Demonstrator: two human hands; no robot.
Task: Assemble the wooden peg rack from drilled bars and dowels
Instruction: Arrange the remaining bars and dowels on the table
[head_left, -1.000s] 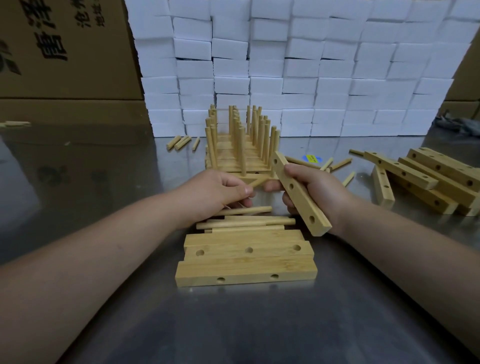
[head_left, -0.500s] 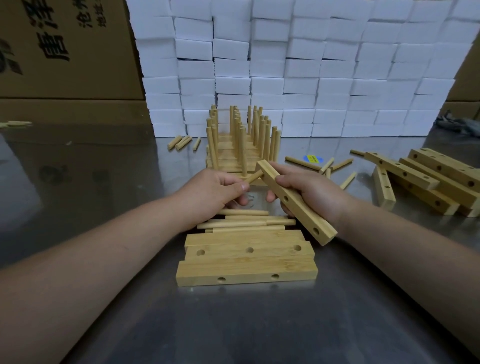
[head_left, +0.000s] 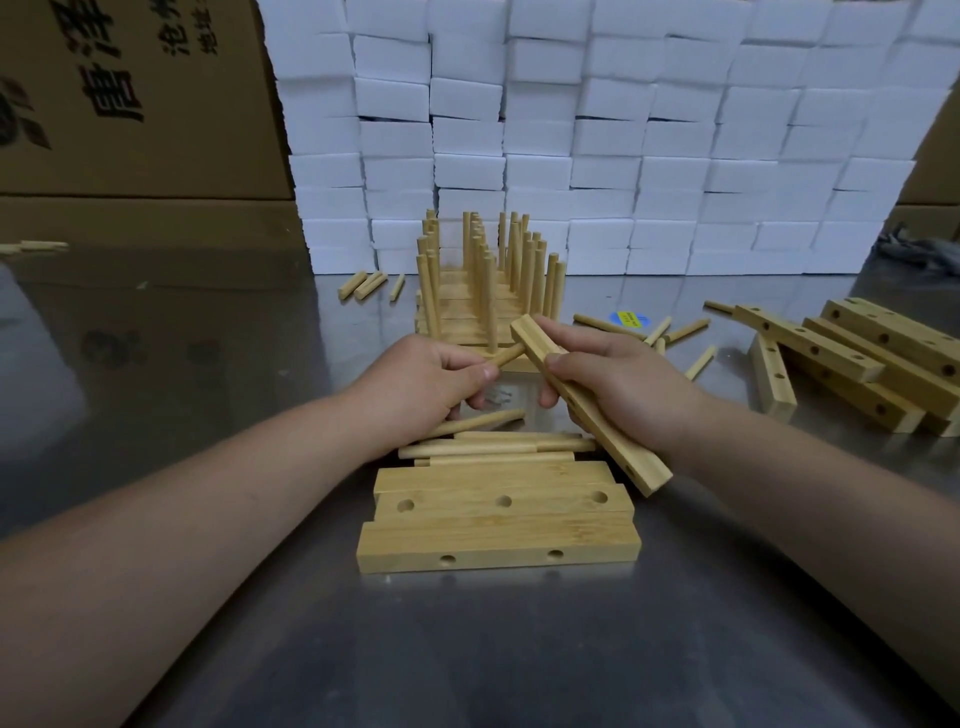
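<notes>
My right hand (head_left: 618, 384) grips a drilled wooden bar (head_left: 623, 452), tilted with its far end up toward the left. My left hand (head_left: 426, 384) pinches a dowel (head_left: 506, 356) whose tip meets the bar's far end. Below the hands lie a few loose dowels (head_left: 493, 447) and, in front of them, two or three drilled bars (head_left: 498, 525) stacked flat. Behind the hands stands a row of finished peg racks (head_left: 488, 291) with upright dowels.
A pile of drilled bars (head_left: 857, 364) lies at the right, with scattered dowels (head_left: 685, 332) beside it and more dowels (head_left: 369, 286) at the back left. White foam blocks (head_left: 571, 145) wall off the back; cardboard boxes (head_left: 130, 104) stand at the left. The metal table (head_left: 467, 649) is reflective.
The right hand has tilted the bar lower and brought its far end left; the left hand has raised the dowel's tip to that end.
</notes>
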